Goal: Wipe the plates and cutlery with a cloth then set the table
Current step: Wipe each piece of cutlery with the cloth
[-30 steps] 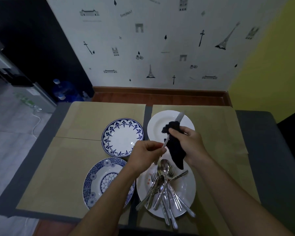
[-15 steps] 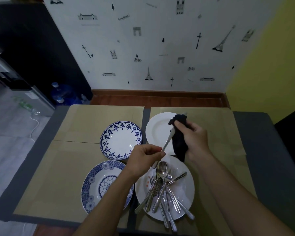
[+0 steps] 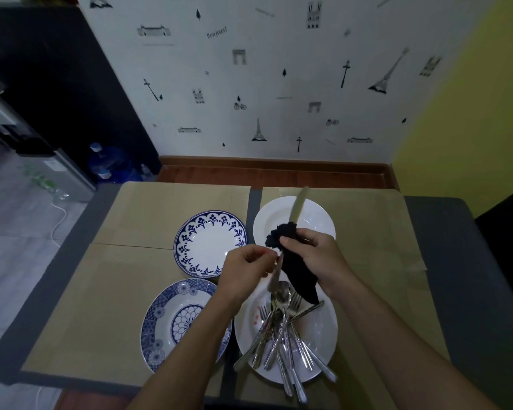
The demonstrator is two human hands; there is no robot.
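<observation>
My left hand [image 3: 246, 269] pinches the handle of a table knife [image 3: 297, 206] whose blade points away over the far white plate [image 3: 314, 216]. My right hand [image 3: 314, 255] grips a dark cloth [image 3: 296, 267] wrapped round the knife's middle. Below the hands, a near white plate [image 3: 323, 332] holds a pile of several spoons and forks [image 3: 282, 327]. A blue-rimmed floral plate [image 3: 209, 242] lies at the centre. A blue patterned plate [image 3: 172, 318] lies at the near left, partly under my left forearm.
Tan placemats [image 3: 148, 211] cover the grey table [image 3: 456, 261]. Beyond the far edge are a wooden skirting and a decorated wall. Water bottles [image 3: 107, 164] and a cable lie on the floor at the left.
The cloth in my right hand has slid back down the knife from the tip toward the handle, baring the blade. My left hand has kept its hold.
</observation>
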